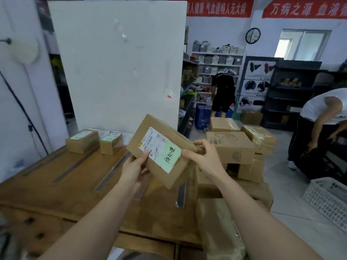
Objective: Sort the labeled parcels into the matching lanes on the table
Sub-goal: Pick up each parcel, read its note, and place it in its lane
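Fingers: left hand (134,168) and right hand (201,156) grasp opposite edges of one labeled parcel (159,150), tilted, held above the desk (62,186). Desk: brown, taped lanes; two small parcels (82,141) at far edge before white board (116,62). Right: stacked boxes (231,147).

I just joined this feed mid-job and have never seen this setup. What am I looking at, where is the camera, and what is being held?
There is no machine here: a person works with bare hands, and the single picture comes from a camera worn on their head, looking forward and down. The left hand and right hand together hold one cardboard parcel tilted above the table, its shipping label and a green handwritten note facing the camera. On the wooden table, dark strips mark out lanes. Two smaller labeled parcels already sit at the far end. More boxes are piled to the right.
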{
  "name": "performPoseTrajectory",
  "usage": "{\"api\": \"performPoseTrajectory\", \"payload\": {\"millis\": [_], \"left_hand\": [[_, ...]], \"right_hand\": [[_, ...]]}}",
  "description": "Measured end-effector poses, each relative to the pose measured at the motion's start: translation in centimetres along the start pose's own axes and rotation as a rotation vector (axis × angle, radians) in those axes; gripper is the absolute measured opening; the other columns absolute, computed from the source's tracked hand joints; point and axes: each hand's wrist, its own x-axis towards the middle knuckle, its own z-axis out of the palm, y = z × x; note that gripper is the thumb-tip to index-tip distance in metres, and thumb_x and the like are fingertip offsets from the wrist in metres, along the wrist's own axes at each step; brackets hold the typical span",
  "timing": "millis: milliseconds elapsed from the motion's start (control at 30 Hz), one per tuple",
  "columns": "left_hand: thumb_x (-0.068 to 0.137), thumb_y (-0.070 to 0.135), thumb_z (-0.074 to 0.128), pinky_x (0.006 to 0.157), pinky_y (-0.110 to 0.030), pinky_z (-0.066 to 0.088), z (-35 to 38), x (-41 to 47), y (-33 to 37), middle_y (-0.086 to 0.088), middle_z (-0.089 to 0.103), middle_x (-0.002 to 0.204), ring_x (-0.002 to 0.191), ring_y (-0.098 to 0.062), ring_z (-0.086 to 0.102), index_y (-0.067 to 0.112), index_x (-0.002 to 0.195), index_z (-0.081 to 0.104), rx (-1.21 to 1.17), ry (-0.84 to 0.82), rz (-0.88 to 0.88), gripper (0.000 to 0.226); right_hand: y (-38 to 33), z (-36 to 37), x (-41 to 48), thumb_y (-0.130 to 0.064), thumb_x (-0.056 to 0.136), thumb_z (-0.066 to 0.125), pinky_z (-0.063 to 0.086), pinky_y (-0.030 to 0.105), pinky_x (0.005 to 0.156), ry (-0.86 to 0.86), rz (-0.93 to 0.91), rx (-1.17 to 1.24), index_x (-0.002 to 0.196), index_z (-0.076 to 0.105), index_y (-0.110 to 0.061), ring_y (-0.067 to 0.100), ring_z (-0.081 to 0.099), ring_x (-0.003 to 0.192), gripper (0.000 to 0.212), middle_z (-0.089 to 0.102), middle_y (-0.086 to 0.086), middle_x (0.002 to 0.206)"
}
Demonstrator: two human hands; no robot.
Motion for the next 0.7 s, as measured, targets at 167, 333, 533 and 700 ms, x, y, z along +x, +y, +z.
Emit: {"api": "performPoseTrajectory", "payload": {"millis": [167, 333, 533, 700], "left_hand": [[0.093, 0.007, 0.062, 0.077, -0.031, 0.053, -2.7, -0.3, 1.6, -0.006, 0.071, 0.112, 0.094, -0.016, 0.068, 0.006, 0.125, 0.059, 0.117, 0.02, 0.078, 0.032], [0.099, 0.008, 0.051, 0.06, -0.02, 0.052, -5.4, -0.5, 4.0, -0.004, 0.067, 0.117, 0.079, -0.02, 0.059, 0.005, 0.128, 0.056, 0.154, 0.016, 0.112, 0.03], [0.098, 0.029, 0.055, 0.06, -0.029, 0.05, -10.3, -0.6, 8.2, 0.016, 0.069, 0.112, 0.089, -0.004, 0.065, 0.041, 0.127, 0.053, 0.26, 0.029, 0.095, 0.031], [0.098, 0.021, 0.056, 0.051, -0.027, 0.052, -15.1, 0.4, 11.5, 0.011, 0.066, 0.106, 0.083, -0.005, 0.063, 0.03, 0.126, 0.05, 0.239, 0.1, 0.108, 0.03]], "right_hand": [[-0.1, 4.4, 0.6, -0.075, 0.048, 0.079, 0.054, 0.046, 0.092, -0.086, 0.122, 0.152, 0.108, 0.062, -0.049, 0.022, 0.062, 0.109, 0.068, 0.06, 0.0, 0.123], [-2.2, 8.8, 0.1, -0.057, 0.072, 0.074, 0.054, 0.039, 0.088, -0.107, 0.173, 0.236, 0.11, 0.064, -0.032, 0.013, 0.064, 0.099, 0.047, 0.066, -0.007, 0.112], [-4.9, 14.4, 0.1, -0.044, 0.084, 0.071, 0.046, 0.026, 0.073, -0.168, 0.193, 0.284, 0.084, 0.059, -0.029, 0.006, 0.059, 0.087, 0.019, 0.064, -0.01, 0.096], [-7.3, 20.0, 0.4, -0.047, 0.077, 0.074, 0.049, 0.029, 0.079, -0.248, 0.176, 0.274, 0.12, 0.06, -0.03, 0.01, 0.061, 0.101, 0.048, 0.063, -0.009, 0.115]]}}
